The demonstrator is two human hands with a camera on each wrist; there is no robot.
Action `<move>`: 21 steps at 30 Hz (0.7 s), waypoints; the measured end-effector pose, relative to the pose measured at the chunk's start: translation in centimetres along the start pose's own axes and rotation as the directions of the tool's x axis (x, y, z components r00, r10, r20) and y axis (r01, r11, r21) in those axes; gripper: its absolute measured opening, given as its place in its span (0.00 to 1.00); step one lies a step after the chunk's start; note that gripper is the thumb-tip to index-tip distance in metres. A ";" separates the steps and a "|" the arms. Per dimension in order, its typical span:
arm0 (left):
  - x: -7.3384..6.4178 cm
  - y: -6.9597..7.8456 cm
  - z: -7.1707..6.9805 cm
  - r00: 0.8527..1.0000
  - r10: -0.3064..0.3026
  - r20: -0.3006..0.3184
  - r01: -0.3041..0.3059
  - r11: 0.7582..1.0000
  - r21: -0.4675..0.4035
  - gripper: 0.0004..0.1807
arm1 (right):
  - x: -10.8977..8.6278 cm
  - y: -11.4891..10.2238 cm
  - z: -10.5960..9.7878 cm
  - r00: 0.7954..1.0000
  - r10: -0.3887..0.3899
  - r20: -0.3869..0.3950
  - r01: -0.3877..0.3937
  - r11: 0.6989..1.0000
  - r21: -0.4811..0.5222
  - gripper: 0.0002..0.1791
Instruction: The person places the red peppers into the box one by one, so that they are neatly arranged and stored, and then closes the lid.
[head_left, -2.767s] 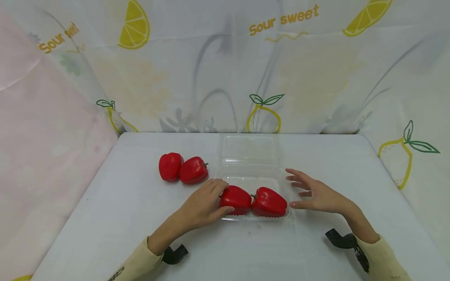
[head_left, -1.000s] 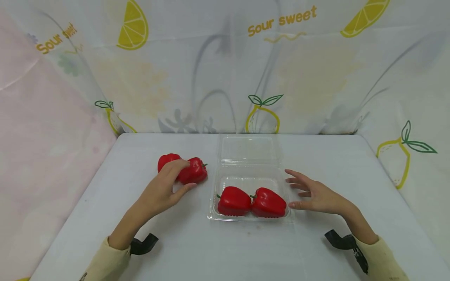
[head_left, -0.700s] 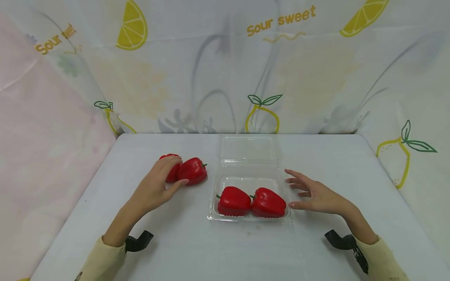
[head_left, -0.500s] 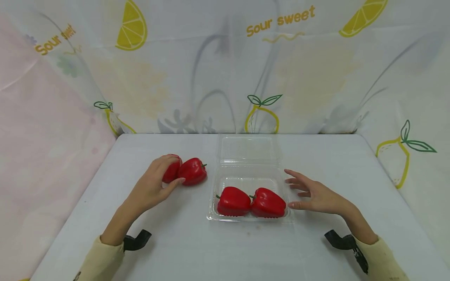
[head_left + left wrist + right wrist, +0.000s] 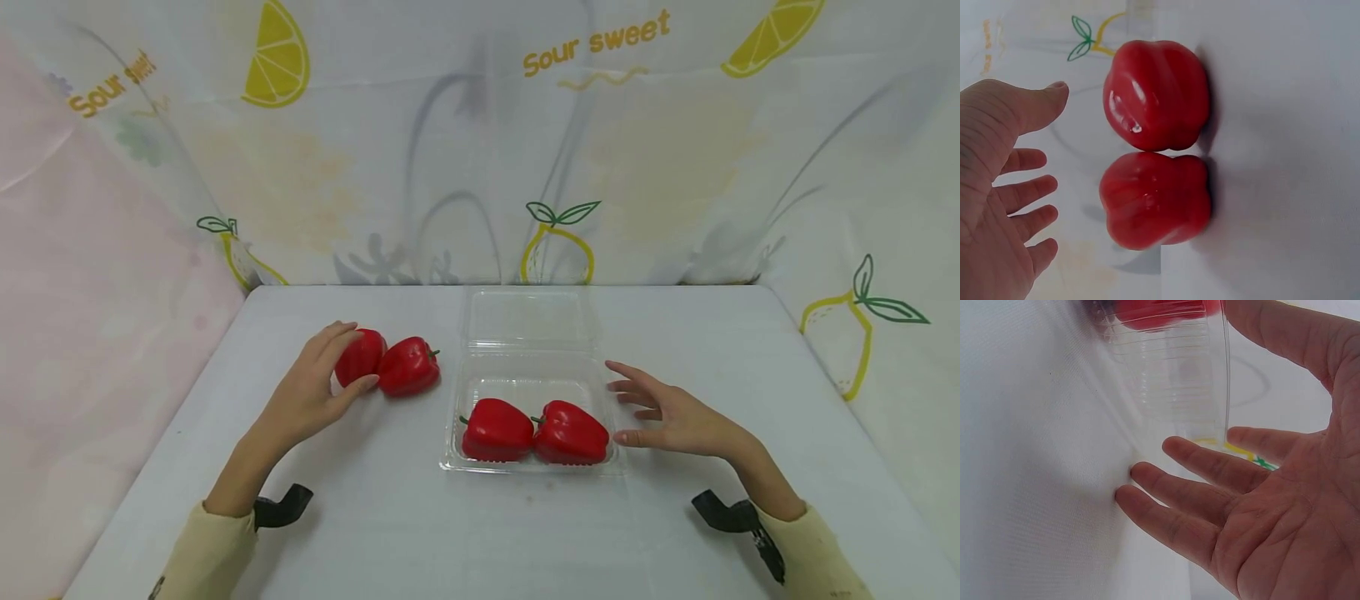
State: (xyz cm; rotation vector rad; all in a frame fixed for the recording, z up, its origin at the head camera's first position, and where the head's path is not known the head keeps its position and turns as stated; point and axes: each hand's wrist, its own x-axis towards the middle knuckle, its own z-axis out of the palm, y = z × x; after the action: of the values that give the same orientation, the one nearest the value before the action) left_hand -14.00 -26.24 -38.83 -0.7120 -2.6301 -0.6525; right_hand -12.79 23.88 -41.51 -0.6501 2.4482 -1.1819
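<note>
Two red bell peppers lie side by side on the table's left half: a left one point(image 5: 362, 357) and a right one point(image 5: 409, 367) with a green stem. My left hand point(image 5: 309, 385) hovers by the left pepper with fingers spread; the left wrist view shows a gap between the hand point(image 5: 1007, 181) and both peppers. A clear plastic clamshell box point(image 5: 468, 385) lies with its lid laid back. In its front part sit two more red peppers, one point(image 5: 497, 430) beside the other point(image 5: 572, 433). My right hand point(image 5: 678, 421) is held at the box's right edge, fingers extended.
The white table point(image 5: 375, 533) ends at a patterned cloth backdrop point(image 5: 652, 167) at the back and sides. Black camera mounts, one on the left wrist point(image 5: 283, 507) and one on the right wrist point(image 5: 723, 510), stick out over the table.
My left hand has left the near-left pepper in the box, passed over the two loose peppers, and shifted leftward, uncovering more of the left one. My right hand has stayed put.
</note>
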 end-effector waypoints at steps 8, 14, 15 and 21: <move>-0.2 -0.9 0.2 0.999 -0.047 0.027 0.047 0.999 -0.002 0.39 | 0.1 -0.2 0.0 1.000 -0.006 -0.002 0.006 1.000 -0.019 0.53; -0.4 -1.5 0.4 0.995 -0.075 0.073 0.076 0.997 -0.006 0.39 | 0.2 -0.2 -0.1 1.000 -0.009 -0.005 0.009 1.000 -0.012 0.52; -0.4 -1.6 0.4 0.993 -0.081 0.083 0.082 0.997 -0.007 0.40 | 0.2 -0.2 -0.1 1.000 -0.012 -0.006 0.012 1.000 -0.011 0.52; -0.6 -2.1 0.6 0.983 -0.127 0.133 0.131 0.991 -0.019 0.40 | 0.2 -0.1 -0.2 1.000 -0.010 -0.005 0.010 1.000 -0.009 0.52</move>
State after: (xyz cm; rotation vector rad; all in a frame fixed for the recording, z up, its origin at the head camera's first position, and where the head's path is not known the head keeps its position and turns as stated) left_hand -14.76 -27.80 -40.26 -0.6152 -2.8126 -0.7020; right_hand -13.00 23.80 -41.33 -0.6628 2.4591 -1.1781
